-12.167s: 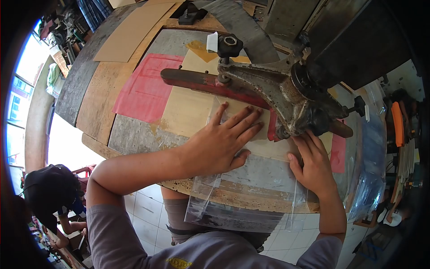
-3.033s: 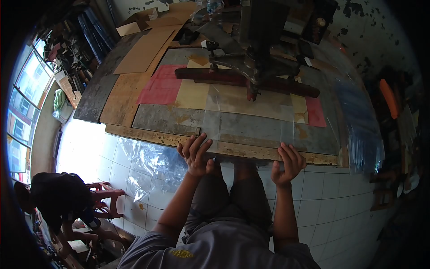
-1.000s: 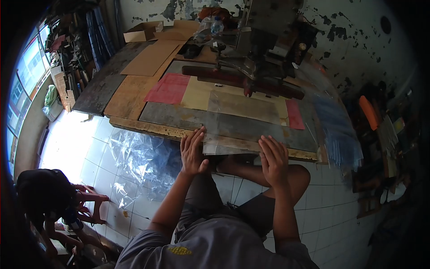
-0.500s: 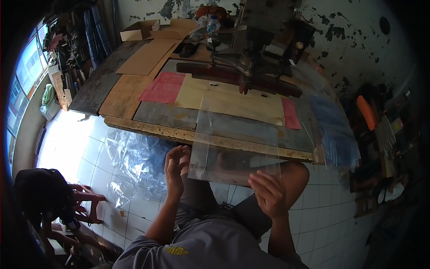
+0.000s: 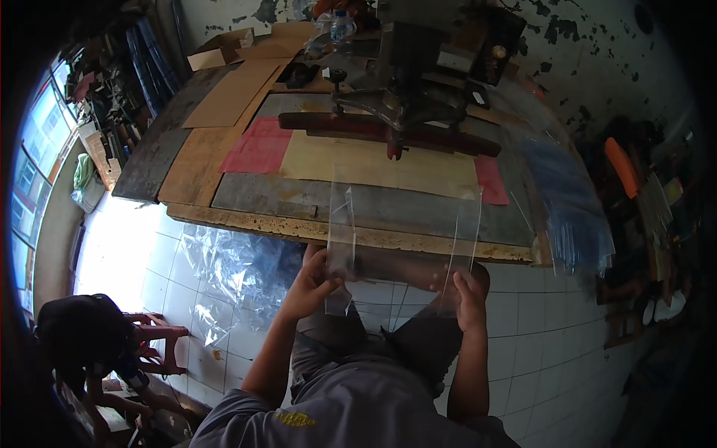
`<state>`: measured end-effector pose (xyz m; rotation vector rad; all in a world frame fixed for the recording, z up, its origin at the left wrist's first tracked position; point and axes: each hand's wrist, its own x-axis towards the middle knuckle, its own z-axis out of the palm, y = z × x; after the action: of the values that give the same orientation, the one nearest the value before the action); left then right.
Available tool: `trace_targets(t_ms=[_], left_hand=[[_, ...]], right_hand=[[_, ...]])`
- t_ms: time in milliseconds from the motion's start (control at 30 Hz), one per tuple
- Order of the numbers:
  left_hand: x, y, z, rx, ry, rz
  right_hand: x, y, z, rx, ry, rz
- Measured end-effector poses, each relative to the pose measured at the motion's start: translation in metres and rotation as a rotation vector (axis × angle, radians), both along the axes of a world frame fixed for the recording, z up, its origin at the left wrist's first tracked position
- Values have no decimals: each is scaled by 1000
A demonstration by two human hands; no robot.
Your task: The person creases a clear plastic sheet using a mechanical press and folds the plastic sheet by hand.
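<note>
A clear plastic sheet (image 5: 403, 257), with folded strips along its left and right sides, hangs over the table's front edge above my lap. My left hand (image 5: 310, 287) grips its left side, thumb on top. At the right side my right hand (image 5: 464, 295) holds it between thumb and fingers. Behind the sheet a cream sheet (image 5: 373, 160) lies on the grey plate, with a red piece (image 5: 258, 145) at its left and a smaller red piece (image 5: 491, 179) at its right. A dark press bar (image 5: 321, 125) stands above the cream sheet.
Clear plastic sheets (image 5: 571, 216) are stacked at the table's right end. Cardboard (image 5: 228, 97) lies at the back left. Crumpled plastic (image 5: 239, 269) is on the floor left of my legs. Another person (image 5: 86, 336) bends near a red stool (image 5: 168, 340) at the lower left.
The clear sheet has come off the table toward me, and its sides now show folded strips. My left hand, free half a second ago, has taken hold of its left side.
</note>
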<state>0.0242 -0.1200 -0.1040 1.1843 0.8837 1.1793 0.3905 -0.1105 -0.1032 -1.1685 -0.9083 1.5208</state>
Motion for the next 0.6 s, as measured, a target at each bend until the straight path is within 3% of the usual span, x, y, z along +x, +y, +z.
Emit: trace_targets(t_ms=[133,433,600], left_hand=[[-6,-3,-2,12,162,2],[7,-10,43,99,100,19],[9,-14,62,234,128,40]], right_hand=[[2,3,-1,162,-5,74],[-8,-6,15,476,-79,-69],[-5,-16,44,506,-63,-78]])
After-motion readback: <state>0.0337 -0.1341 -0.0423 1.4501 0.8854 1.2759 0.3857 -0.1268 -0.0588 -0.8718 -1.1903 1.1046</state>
